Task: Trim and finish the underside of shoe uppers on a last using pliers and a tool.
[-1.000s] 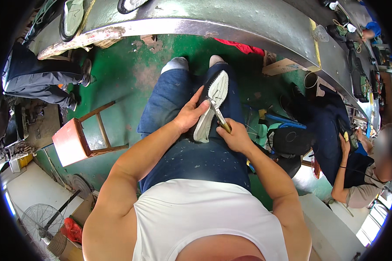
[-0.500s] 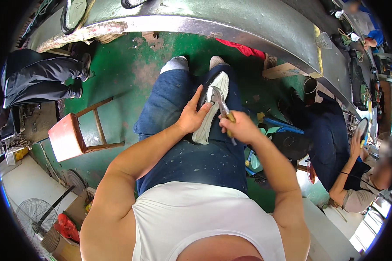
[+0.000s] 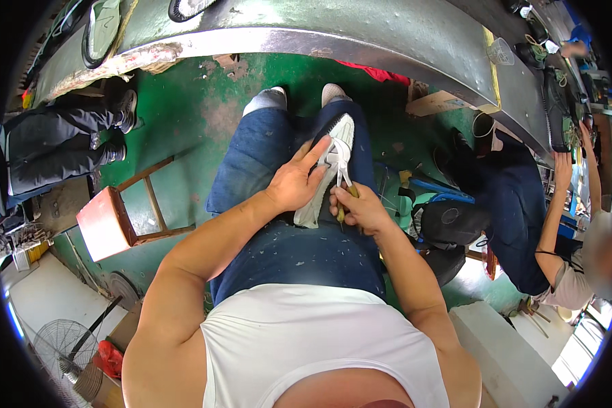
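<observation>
Shoe point(image 3: 324, 192) lies on the jeans point(image 3: 247, 160), bottom up, toe pointing away from the wearer, slanted over the right thigh. Left hand point(image 3: 294, 183) is spread: extended fingers over the shoe's left side and middle, thumb apart, seemingly steadying it. Right hand point(image 3: 362, 207) is wrapped around the handles of metal pincers point(image 3: 342, 171), handles parted, head over the shoe's mid-section; can't tell if the pincers bite anything. Progress: looks partway, work in hand. Dark ridged edging already shows around the toe; pale underside is bare toward toe and heel. Middle is partly hidden by fingers and tool, so can't say how much edge is finished or left there. Farther out, a reddish stool point(image 3: 106, 221) lies tipped on the green floor point(image 3: 197, 129) at left. Beyond the knees, the metal counter point(image 3: 360, 47) carries a light green shoe piece point(image 3: 105, 30) with dark edging. Co-worker's hand point(image 3: 562, 170) is at the counter, far right.
</observation>
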### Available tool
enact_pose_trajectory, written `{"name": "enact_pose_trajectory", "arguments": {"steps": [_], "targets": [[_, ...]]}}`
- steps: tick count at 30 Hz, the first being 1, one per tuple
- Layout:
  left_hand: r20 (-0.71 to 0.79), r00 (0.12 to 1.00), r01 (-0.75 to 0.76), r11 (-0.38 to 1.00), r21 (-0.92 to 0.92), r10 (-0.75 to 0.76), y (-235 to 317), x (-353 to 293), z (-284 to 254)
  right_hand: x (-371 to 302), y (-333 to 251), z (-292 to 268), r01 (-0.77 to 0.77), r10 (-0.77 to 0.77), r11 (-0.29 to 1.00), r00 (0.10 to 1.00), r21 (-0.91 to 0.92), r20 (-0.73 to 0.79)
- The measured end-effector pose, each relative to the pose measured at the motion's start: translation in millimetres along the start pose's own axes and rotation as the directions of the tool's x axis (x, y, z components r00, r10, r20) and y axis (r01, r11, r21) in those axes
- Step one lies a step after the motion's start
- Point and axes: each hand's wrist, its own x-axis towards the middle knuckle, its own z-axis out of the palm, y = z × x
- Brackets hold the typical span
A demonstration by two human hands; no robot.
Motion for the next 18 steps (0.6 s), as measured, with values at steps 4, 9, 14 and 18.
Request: {"name": "enact_pose_trajectory", "arguments": {"steps": [4,9,14,18], "targets": [[0.129,0.991,0.028,0.992,0.122,-0.044,12.9,5.5,-5.9,-13.3,-13.5,-39.8,-0.156,0.114,0.976,0.959,0.149,0.259],[0.161,0.982,0.082,0.994,0.075,-0.093,18.4,8.9,-13.7,-32.6,-52.8,-42.9,-0.009,0.000,0.944,1.000,-0.331,-0.027],[0.192,0.981,-0.015,0.978,0.210,-0.026,7.6,8.3,-5.6,12.5,-76.1,-25.6,0.222,-0.327,0.653,0.945,-0.724,-0.005],[0.162,0.984,0.056,0.993,0.100,-0.072,16.7,2.8,-9.5,12.3,-76.2,-20.9,0.329,-0.421,0.573,0.904,-0.750,0.074]]}}
